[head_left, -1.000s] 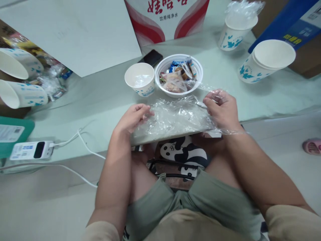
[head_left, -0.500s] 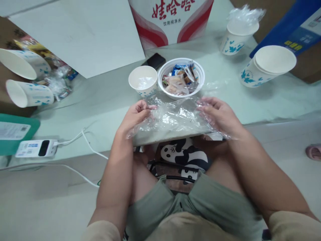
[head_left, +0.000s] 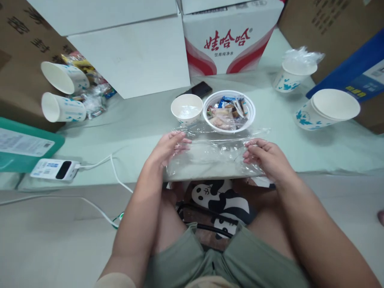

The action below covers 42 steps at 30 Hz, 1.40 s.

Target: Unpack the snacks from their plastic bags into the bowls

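**Clear film spread wide between two hands at the near edge**

Here's the clear plastic film (head_left: pixel 210 154), over the near edge of the tabletop (head_left: pixel 132 138), and call it the centre of our clock. Its long axis runs from nine to three, alongside that edge; which end opens, if either, can't be told. At nine, the left hand (head_left: pixel 172 148) has its side between thumb and loosely spread fingers. At three, the right hand (head_left: pixel 264 156) pinches the other side, fingertips curled in. It should be almost weightless, limp, slick and clingy, quick to crease or tear; two opposite corners, nipped lightly, look the surest hold.

Moving outward! Just beyond, toward one o'clock, a white bowl (head_left: pixel 252 116) of wrapped snacks (head_left: pixel 226 116); at eleven, a paper cup (head_left: pixel 187 109) with plastic inside. Behind them at twelve, a dark phone (head_left: pixel 201 89). Out at two, well apart, stacked cups (head_left: pixel 318 110).
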### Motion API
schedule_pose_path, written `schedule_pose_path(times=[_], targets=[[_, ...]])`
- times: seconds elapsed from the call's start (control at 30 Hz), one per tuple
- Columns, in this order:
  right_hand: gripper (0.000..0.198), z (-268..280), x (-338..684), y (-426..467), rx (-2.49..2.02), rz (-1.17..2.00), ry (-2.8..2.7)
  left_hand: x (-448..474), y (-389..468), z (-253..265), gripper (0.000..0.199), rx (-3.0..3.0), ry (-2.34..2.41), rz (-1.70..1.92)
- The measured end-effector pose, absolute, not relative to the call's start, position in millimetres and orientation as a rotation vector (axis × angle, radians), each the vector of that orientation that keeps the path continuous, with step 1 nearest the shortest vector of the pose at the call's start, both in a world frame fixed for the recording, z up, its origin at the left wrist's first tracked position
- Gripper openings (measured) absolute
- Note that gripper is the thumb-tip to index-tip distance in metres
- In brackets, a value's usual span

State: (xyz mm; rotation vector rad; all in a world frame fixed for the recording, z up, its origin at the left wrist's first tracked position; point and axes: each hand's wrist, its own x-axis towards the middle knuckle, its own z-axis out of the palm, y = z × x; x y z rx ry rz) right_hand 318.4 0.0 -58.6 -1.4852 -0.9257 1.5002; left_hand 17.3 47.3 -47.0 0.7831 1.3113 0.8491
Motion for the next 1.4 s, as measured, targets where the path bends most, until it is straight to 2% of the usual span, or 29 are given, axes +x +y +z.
schedule_pose_path(times=[0.13, 0.27, 0.43, 0.57, 0.73, 0.83, 1.0, 1.23, 1.4], targets=[[0.041, -58.8, 323.3, 0.6, -1.582, 1.576, -1.010, 12.2, 45.1, -49.8, 0.022, 0.956, 1.347, 0.625], [0.045, -62.0, 326.1, 3.4, -1.576, 1.508, -0.999, 4.7, 40.7, -46.5, 0.027, 1.073, 1.303, 0.548], [0.049, -63.0, 332.7, 3.6, -1.417, 1.513, -0.897, -8.9, 36.6, -43.4, 0.033, 1.099, 1.182, 0.700], [0.048, -61.6, 335.1, 3.6, -1.343, 1.593, -0.833, -16.2, 33.9, -43.7, 0.029, 0.995, 1.089, 0.863], [0.034, -67.7, 327.7, 12.6, -1.397, 1.735, -0.747, -21.0, 32.2, -42.1, 0.024, 0.953, 1.084, 0.750], [0.028, -69.4, 323.2, 17.6, -1.495, 1.779, -0.713, -23.9, 34.2, -42.5, 0.027, 0.957, 1.124, 0.717], [0.037, -67.1, 321.8, 16.1, -1.396, 1.752, -0.774, -22.4, 36.9, -41.7, 0.030, 0.957, 1.269, 0.674], [0.045, -69.0, 316.1, 20.6, -1.532, 1.622, -0.827, -16.1, 37.2, -41.2, 0.032, 0.993, 1.278, 0.660], [0.025, -68.3, 323.8, 16.6, -1.370, 1.478, -0.830, -18.0, 41.6, -43.9, 0.020, 0.835, 1.211, 0.920]])
